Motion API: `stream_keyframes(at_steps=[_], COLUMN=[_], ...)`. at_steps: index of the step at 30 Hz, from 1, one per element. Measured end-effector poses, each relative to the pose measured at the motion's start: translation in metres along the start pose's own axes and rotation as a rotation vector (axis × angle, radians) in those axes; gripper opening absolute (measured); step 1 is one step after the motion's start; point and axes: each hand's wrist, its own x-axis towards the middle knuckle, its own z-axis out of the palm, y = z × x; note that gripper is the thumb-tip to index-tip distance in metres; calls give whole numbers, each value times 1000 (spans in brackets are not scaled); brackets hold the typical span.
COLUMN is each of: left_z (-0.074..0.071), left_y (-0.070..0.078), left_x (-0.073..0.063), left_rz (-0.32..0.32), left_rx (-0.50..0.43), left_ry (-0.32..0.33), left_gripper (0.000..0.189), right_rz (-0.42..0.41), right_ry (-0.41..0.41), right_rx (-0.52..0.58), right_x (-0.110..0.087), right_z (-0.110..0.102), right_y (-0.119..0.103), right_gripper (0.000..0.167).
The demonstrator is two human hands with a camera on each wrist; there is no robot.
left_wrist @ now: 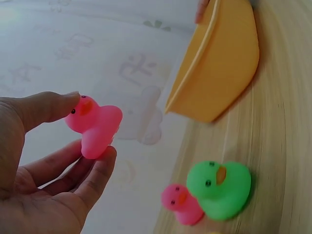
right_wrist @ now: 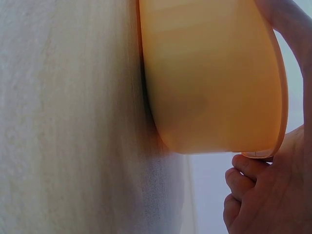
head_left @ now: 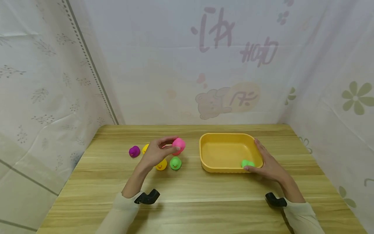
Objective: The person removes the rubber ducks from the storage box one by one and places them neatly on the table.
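My left hand [head_left: 157,152] pinches a pink rubber duck [left_wrist: 95,124] between thumb and fingers, raised above the table left of a yellow plastic basin [head_left: 225,169]. Below it stand a green rubber duck [head_left: 175,163] and a second pink duck [left_wrist: 182,204], side by side in the left wrist view. The right hand [head_left: 270,165] grips the basin at its right end, thumb over the front rim and fingers around the far side. Inside the basin's front right corner lie green ducks [head_left: 247,163], partly hidden by the rim and thumb.
Left of the left hand sits a purple duck [head_left: 134,151]. A yellow duck [head_left: 145,148] and an orange-yellow duck [head_left: 161,165] are partly covered by that hand. The wooden table [head_left: 187,208] is bordered by printed white curtains [head_left: 163,65] at the back and sides.
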Motion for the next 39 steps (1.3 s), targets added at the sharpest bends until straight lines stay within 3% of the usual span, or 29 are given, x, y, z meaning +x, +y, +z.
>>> stream_keyframes(at_steps=[7,24,31,39], left_z=[-22,-63,-71,-72], left_y=[-9,-37,-48,-59], left_x=[-10,-41,-49,-53], left_rz=[-37,-49,-61,-81], left_rx=[-10,158,172,263], left_ry=[23,118,130,120], left_gripper=[50,53,47,49], right_rz=[5,8,7,11], right_ry=[0,-5,-3,-6], right_rx=[-1,-6,-11,3], right_x=[0,1,1,1], right_z=[0,1,0,1], right_y=[0,0,0,0], right_gripper=[124,124,124,125])
